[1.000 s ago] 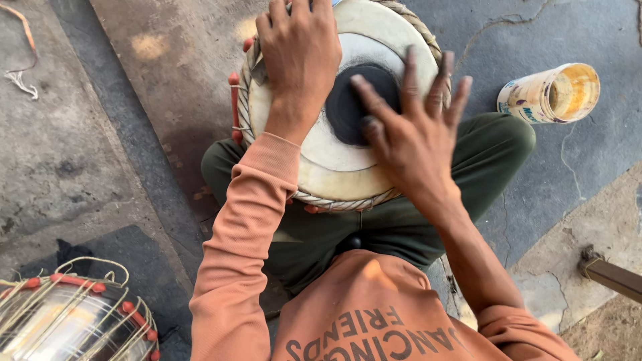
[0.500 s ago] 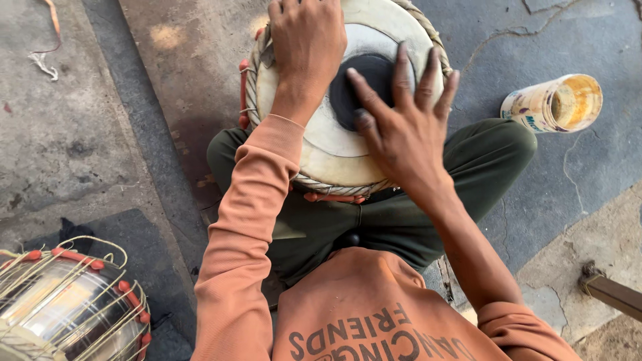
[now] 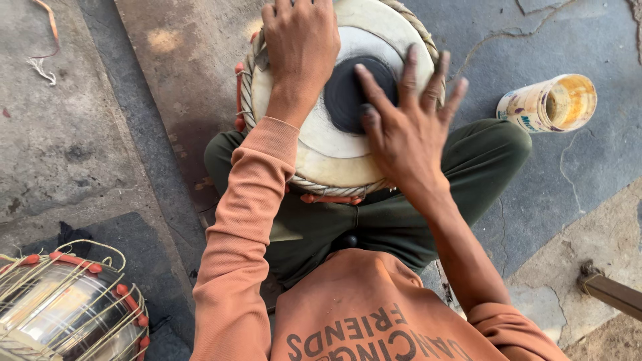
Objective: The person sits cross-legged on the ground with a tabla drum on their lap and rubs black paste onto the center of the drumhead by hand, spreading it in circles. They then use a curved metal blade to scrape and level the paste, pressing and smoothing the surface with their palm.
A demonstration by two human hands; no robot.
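Between the crossed legs in dark green trousers sits a drum, pale skin w/ black centre patch, rope lacing round the rim. Left hand lies palm-down on the far-left part of the head, fingers curled over the edge; grip on the rim prob. but can't tell, view cut off. Right hand is spread flat, fingers apart, tips over the black patch, holding nothing. Open jar lies on the stone floor to the right. Steel drum at bottom left.
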